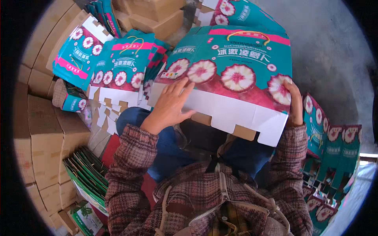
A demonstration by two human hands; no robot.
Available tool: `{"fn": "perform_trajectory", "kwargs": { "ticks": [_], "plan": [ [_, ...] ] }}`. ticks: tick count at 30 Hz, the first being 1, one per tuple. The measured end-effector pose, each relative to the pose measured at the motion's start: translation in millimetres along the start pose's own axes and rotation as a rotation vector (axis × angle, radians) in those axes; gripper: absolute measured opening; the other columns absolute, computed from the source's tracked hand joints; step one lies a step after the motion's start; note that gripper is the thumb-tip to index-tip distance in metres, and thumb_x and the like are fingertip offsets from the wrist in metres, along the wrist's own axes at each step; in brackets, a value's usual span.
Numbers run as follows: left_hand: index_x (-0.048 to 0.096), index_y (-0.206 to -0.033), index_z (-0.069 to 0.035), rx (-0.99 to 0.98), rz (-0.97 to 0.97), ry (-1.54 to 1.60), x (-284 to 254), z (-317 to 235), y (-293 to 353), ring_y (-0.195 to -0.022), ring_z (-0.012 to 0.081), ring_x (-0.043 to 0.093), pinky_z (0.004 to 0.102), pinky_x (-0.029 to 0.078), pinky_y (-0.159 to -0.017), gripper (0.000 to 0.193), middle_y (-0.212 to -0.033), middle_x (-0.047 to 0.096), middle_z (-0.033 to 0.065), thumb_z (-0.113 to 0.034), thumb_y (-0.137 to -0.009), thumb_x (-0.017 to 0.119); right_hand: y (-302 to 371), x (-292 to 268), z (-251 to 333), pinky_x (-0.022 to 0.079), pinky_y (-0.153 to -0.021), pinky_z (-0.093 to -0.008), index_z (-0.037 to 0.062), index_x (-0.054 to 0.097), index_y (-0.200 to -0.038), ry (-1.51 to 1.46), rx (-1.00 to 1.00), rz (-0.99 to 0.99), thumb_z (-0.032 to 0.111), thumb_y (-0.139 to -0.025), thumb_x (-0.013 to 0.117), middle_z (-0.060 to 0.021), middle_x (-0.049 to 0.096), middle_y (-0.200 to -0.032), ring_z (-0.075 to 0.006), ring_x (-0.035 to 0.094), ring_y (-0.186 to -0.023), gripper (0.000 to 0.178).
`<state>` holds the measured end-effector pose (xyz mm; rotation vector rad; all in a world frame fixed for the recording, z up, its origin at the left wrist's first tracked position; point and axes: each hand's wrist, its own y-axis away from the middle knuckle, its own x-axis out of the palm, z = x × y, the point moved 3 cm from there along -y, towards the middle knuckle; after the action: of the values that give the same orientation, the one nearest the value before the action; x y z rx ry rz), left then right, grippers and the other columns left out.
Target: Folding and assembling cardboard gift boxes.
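Observation:
A teal and magenta printed cardboard gift box with a yellow cord handle lies tilted across my lap. Its white notched bottom flaps point toward me. My right hand grips the box's right edge, fingertips on the printed face. On the lower left of the same box rests my left hand, fingers stretched out over the print and thumb spread along the white flap. The far underside of the box is hidden.
Flattened matching cartons are stacked at my left, with more at my right and another beyond the box. Brown boxes line the left side. Green-edged folded cartons stand low left. Grey floor shows at far right.

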<state>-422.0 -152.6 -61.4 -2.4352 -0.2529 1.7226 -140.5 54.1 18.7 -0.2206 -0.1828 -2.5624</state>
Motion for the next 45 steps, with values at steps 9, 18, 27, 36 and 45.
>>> {"fn": "perform_trajectory", "kwargs": {
  "ticks": [9,18,27,36,45],
  "plan": [
    [0.037,-0.136,0.002,0.233,-0.154,-0.068,35,-33,-6,-0.107,0.0433,0.056,0.0498,0.048,-0.086,0.06,-0.126,0.047,0.0302,-0.017,-0.082,0.057,-31,4,8,0.049,-0.086,-0.0284,-0.0022,0.061,-0.106,0.374,-0.216,0.028,0.024,-0.093,0.052,-0.0101,0.064,-0.106,-0.0169,0.061,-0.1,0.031],
    [0.049,-0.103,0.012,-0.191,-0.186,0.548,17,-76,-60,-0.083,0.0408,0.064,0.0457,0.052,-0.064,0.034,-0.097,0.06,0.0304,-0.012,-0.08,0.057,-23,34,-40,0.029,-0.109,-0.0432,0.0037,0.023,-0.148,0.149,-0.185,0.559,0.059,-0.093,0.039,-0.0162,0.035,-0.146,-0.0298,0.037,-0.133,0.079],
    [0.053,-0.091,0.009,-0.431,-0.21,0.887,49,-64,-22,-0.084,0.0443,0.062,0.0492,0.048,-0.073,0.022,-0.089,0.061,0.031,-0.012,-0.084,0.054,31,82,-78,0.034,-0.101,-0.033,-0.0012,0.042,-0.138,0.73,-0.019,0.44,0.025,-0.097,0.05,-0.0107,0.048,-0.133,-0.0184,0.046,-0.119,0.05],
    [0.054,-0.1,0.014,-0.293,-0.027,0.82,67,-14,-29,-0.094,0.0444,0.061,0.0473,0.048,-0.083,0.038,-0.098,0.06,0.0341,-0.021,-0.086,0.049,-11,19,-124,0.042,-0.088,-0.0274,0.0018,0.052,-0.128,0.773,0.099,0.247,0.022,-0.095,0.058,-0.0055,0.058,-0.12,-0.014,0.054,-0.104,0.039],
    [0.062,-0.095,0.008,-0.281,0.185,0.782,40,53,-41,-0.079,0.0284,0.064,0.0408,0.048,-0.068,0.035,-0.086,0.064,0.024,-0.02,-0.075,0.058,-66,-31,-63,0.048,-0.077,-0.0297,-0.0036,0.057,-0.117,0.485,0.096,0.178,0.026,-0.092,0.056,-0.0125,0.061,-0.108,-0.0198,0.06,-0.092,0.039]
  ]
}}
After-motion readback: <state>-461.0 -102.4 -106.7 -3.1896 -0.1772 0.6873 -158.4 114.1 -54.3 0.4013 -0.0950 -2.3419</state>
